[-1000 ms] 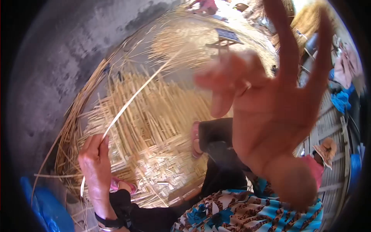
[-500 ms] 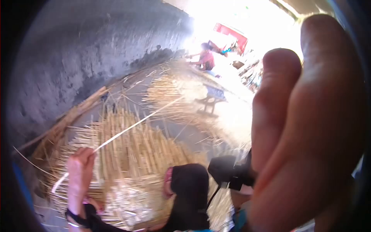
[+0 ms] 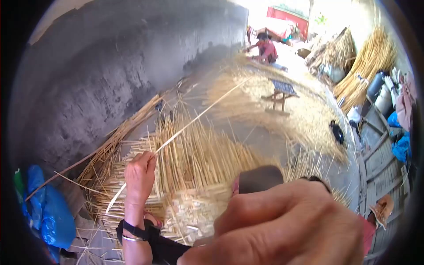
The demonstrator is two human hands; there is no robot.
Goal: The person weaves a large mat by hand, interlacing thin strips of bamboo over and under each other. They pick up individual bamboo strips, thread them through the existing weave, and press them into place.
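My left hand [image 3: 140, 173] is closed around a long pale split-cane strip [image 3: 196, 120]. The strip runs up and right from my fist, and its short tail curls out below the wrist. Under it lies a partly woven mat [image 3: 185, 161] of straw-coloured strips, tight near my feet and with loose ends fanning outward. Very near the camera, my right hand [image 3: 291, 223] fills the lower middle, knuckles up and fingers curled. Its fingertips are hidden, so anything in them cannot be made out. My bent knee [image 3: 258, 179] shows just beyond it.
A second mat [image 3: 309, 119] lies farther off, with a small stool [image 3: 281, 93] on it. Another person [image 3: 266, 49] crouches beyond. Long sticks [image 3: 123, 137] line the wall. Blue bags [image 3: 55, 212] stand at left; a cane bundle [image 3: 366, 66] leans at right.
The view has shifted, so the mats and my left hand appear farther right. My right hand has moved from the right edge to the lower middle, its fingers now curled. The strip stays in my left hand.
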